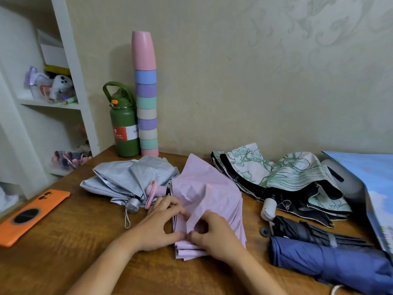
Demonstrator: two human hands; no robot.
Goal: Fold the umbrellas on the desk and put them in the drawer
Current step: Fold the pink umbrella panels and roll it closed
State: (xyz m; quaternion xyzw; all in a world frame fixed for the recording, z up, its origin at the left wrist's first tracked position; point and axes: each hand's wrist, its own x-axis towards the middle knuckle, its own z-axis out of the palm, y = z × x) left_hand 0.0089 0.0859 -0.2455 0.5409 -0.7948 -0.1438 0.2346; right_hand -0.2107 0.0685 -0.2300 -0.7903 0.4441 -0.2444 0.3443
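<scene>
A collapsed pink umbrella (209,194) lies in the middle of the wooden desk (85,241), its pink handle (158,191) pointing left. My left hand (161,224) and my right hand (214,233) both pinch the loose pink canopy flaps at its near edge. Behind and to the left lies a silver-grey umbrella (129,177). At the right are a white umbrella with green flower print (287,173), a black umbrella (308,231) and a dark blue umbrella (331,262). No drawer is in view.
An orange phone (29,213) lies at the desk's left edge. A green bottle (124,124) and a tall stack of coloured cups (145,99) stand against the wall. A white shelf unit (53,103) is at the left, a blue poster (378,188) at the right.
</scene>
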